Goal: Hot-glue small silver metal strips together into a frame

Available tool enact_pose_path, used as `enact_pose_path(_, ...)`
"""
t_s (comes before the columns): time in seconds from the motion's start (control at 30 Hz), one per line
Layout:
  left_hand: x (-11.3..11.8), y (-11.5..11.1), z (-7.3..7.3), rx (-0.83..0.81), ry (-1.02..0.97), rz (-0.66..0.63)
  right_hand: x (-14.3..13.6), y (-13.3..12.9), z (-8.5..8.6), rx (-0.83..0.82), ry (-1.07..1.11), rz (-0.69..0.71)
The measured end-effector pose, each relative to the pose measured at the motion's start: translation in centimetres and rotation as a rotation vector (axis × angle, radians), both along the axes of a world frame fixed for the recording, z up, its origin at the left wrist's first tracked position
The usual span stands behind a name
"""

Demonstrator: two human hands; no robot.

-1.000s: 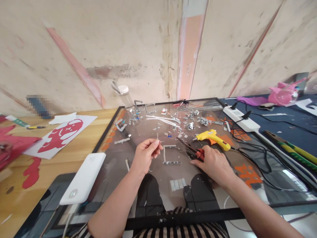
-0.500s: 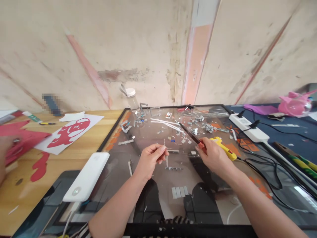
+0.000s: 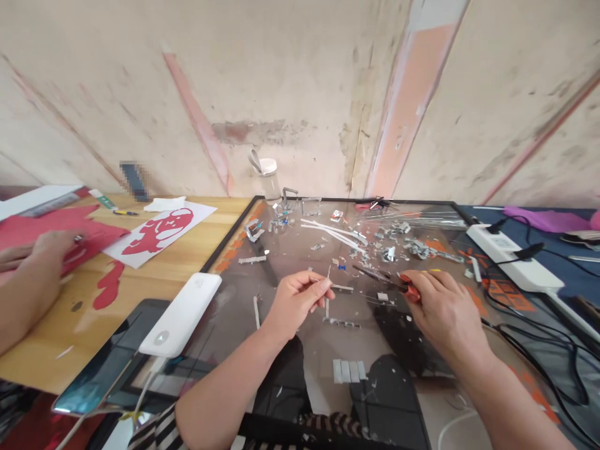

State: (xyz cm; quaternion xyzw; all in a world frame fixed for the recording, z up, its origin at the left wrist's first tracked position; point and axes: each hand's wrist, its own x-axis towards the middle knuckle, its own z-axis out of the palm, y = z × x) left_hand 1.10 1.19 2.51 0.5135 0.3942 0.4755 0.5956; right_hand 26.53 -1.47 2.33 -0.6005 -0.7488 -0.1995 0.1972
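Above the middle of the glass tabletop, my left hand (image 3: pixel 300 300) is closed in a pinch on a thin pale strip (image 3: pixel 329 273) that sticks up from the fingertips. To its right, my right hand (image 3: pixel 445 312) is wrapped around the red handles of a pair of scissors (image 3: pixel 375 273). Their dark blades point left towards the pinched strip, apart from it. On the glass below my left hand lies a grey angled piece (image 3: pixel 343 322). Nearer to me, several grey rectangles (image 3: pixel 349 371) lie side by side.
Silvery scraps (image 3: pixel 394 231) and white strips (image 3: pixel 328 231) litter the far glass. A white power bank (image 3: pixel 180 315) lies left, a power strip (image 3: pixel 513 256) with black cables right. At far left another person's hand (image 3: pixel 47 253) rests on red paper (image 3: pixel 89 222).
The view has swung left. The scissors have come down, their blades now lying flatter and pointing left. My left hand still pinches the strip. The other person's hand shows more fully.
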Motion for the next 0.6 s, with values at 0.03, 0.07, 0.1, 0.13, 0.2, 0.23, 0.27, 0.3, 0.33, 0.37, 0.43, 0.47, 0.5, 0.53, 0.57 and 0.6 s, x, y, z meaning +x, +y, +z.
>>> enact_pose_path(0.03,0.0,0.0,-0.1,0.005,0.015,0.0,0.0,0.0,-0.2,-0.02,0.018,0.001)
enact_pose_path(0.07,0.0,0.0,-0.2,0.01,0.026,0.002,0.0,0.0,-0.4,-0.042,0.038,0.005)
enact_pose_path(0.1,0.0,0.0,-0.3,0.015,0.033,0.006,0.0,0.0,-0.6,-0.059,0.053,0.013)
enact_pose_path(0.13,0.0,0.1,-0.4,0.018,0.036,0.011,-0.1,0.1,-0.8,-0.067,0.06,0.025)
enact_pose_path(0.2,0.0,0.1,-0.5,0.019,0.035,0.02,-0.2,0.1,-0.9,-0.057,0.051,0.054)
enact_pose_path(0.23,0.0,0.1,-0.5,0.02,0.034,0.024,-0.3,0.1,-0.8,-0.045,0.036,0.068)
enact_pose_path(0.27,0.0,0.1,-0.5,0.02,0.035,0.027,-0.4,0.1,-0.7,-0.03,0.019,0.076)
enact_pose_path(0.3,0.0,0.1,-0.5,0.022,0.036,0.029,-0.5,0.0,-0.6,-0.015,0.003,0.078)
enact_pose_path(0.33,0.0,0.1,-0.5,0.023,0.037,0.029,-0.6,0.0,-0.4,-0.004,-0.015,0.076)
enact_pose_path(0.37,0.0,0.1,-0.6,0.023,0.038,0.028,-0.7,-0.1,-0.3,0.005,-0.03,0.067)
enact_pose_path(0.43,0.0,0.1,-0.6,0.021,0.039,0.023,-1.0,-0.2,-0.1,0.026,-0.034,0.017)
enact_pose_path(0.47,0.0,0.0,-0.6,0.019,0.039,0.02,-1.1,-0.2,-0.1,0.033,-0.026,-0.016)
enact_pose_path(0.5,0.1,0.0,-0.6,0.016,0.039,0.019,-1.2,-0.2,-0.2,0.041,-0.017,-0.04)
enact_pose_path(0.53,0.1,0.0,-0.6,0.013,0.041,0.018,-1.3,-0.2,-0.2,0.048,-0.01,-0.058)
enact_pose_path(0.57,0.1,0.0,-0.6,0.01,0.042,0.018,-1.3,-0.2,-0.2,0.055,-0.005,-0.07)
enact_pose_path(0.6,0.1,0.0,-0.6,0.006,0.042,0.018,-1.4,-0.2,-0.3,0.059,-0.003,-0.077)
